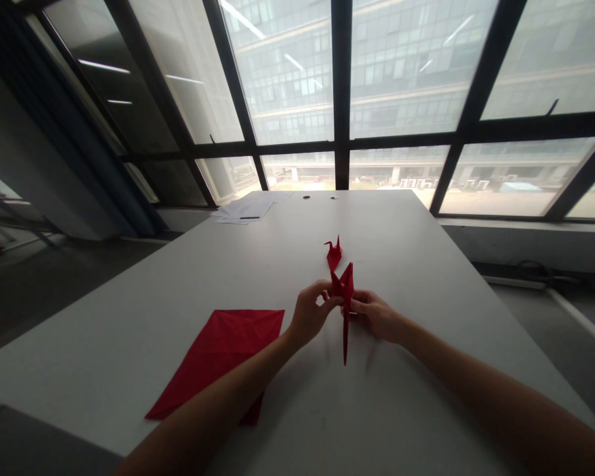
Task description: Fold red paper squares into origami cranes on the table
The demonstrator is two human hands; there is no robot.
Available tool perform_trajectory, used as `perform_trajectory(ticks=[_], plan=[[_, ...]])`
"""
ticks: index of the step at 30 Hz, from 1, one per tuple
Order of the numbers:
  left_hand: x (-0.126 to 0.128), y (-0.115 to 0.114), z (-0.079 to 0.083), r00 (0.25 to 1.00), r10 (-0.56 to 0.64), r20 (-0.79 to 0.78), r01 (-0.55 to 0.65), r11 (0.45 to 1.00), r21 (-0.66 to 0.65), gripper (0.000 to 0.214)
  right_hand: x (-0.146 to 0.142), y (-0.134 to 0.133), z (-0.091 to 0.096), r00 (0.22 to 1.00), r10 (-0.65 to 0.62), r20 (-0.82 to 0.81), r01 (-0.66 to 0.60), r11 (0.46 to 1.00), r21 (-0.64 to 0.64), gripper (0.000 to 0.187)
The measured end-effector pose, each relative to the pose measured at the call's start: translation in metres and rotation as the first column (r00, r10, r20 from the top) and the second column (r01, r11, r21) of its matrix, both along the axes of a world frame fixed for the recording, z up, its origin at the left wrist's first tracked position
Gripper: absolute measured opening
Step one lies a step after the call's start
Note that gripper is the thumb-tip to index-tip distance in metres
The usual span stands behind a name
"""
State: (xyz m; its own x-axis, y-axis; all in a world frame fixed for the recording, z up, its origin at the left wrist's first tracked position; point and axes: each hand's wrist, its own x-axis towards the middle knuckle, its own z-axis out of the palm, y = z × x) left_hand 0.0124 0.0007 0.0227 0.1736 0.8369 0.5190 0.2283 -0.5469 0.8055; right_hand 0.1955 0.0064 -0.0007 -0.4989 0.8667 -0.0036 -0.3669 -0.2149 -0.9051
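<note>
A partly folded red origami piece (345, 285), with two points sticking up and a long narrow point hanging down, is held over the table between both hands. My left hand (313, 309) pinches it from the left, thumb across its near face. From the right, my right hand (375, 313) grips it with thumb and fingers closed at its side. Just beyond stands a small finished red paper crane (334, 254). Left of my hands lies a creased sheet of red paper (223, 347), partly covered by my left forearm.
The white table (178, 291) stretches toward large windows with dark frames. Several white papers (245, 208) with a dark pen (250, 217) lie at its far left. A round dark hole (306, 197) sits near the far edge. A dark curtain (79, 112) hangs on the left.
</note>
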Motion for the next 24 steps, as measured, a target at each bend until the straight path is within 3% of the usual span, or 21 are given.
perform_trajectory(ticks=[6,11,15,21,24], plan=[[0.006,0.001,-0.006,0.992,-0.013,0.128,0.016,1.0,-0.024,0.034,-0.002,0.001,-0.002,0.998,0.016,0.053,-0.02,0.997,0.071,0.04],[0.011,-0.006,-0.003,0.991,-0.02,0.132,0.027,0.998,-0.055,0.01,-0.004,0.001,-0.005,0.999,-0.021,0.037,0.018,0.996,0.083,0.04],[0.011,-0.008,0.0,0.993,-0.038,0.108,0.046,0.997,-0.065,0.016,-0.005,0.001,-0.006,0.998,-0.065,0.013,0.064,0.993,0.102,0.04],[0.012,-0.005,-0.003,0.978,-0.073,0.197,0.124,0.958,-0.257,0.024,-0.006,0.003,-0.008,0.981,-0.187,0.042,0.178,0.97,0.169,0.035],[0.013,-0.005,-0.004,0.966,-0.043,0.256,0.112,0.959,-0.261,0.024,-0.007,0.003,-0.008,0.967,-0.244,0.067,0.222,0.945,0.239,0.032]])
